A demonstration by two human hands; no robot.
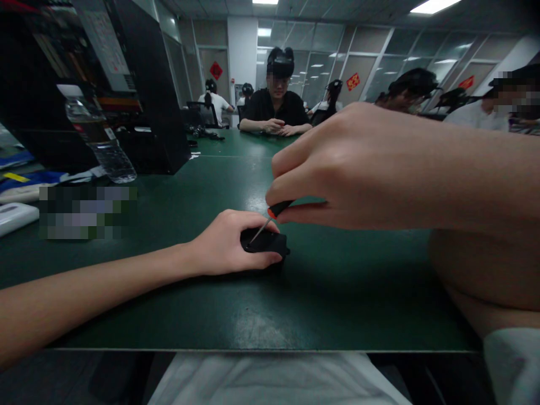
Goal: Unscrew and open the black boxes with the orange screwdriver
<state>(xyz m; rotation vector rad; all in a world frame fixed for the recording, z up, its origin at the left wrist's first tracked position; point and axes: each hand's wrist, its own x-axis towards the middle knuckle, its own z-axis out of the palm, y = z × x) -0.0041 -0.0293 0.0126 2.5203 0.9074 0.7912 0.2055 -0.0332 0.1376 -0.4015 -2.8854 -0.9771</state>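
A small black device (270, 243), boxy with a rounded left end, rests on the green table (358, 281). My left hand (225, 239) is wrapped around it from the left, thumb along the near side and fingers on the far side. Above and to the right, my right hand (324, 169) grips a screwdriver (278, 209) by its black and orange handle. The thin metal shaft slants down to the left, and its tip touches the device's top near the left end. Whether a screw sits under the tip is too small to tell.
A clear water bottle (105, 140) stands at the left before an open black computer case (164, 112). A white object (17, 216) lies at the left edge. Across the table sits a person in a black shirt (276, 109); several other people are farther back and right.
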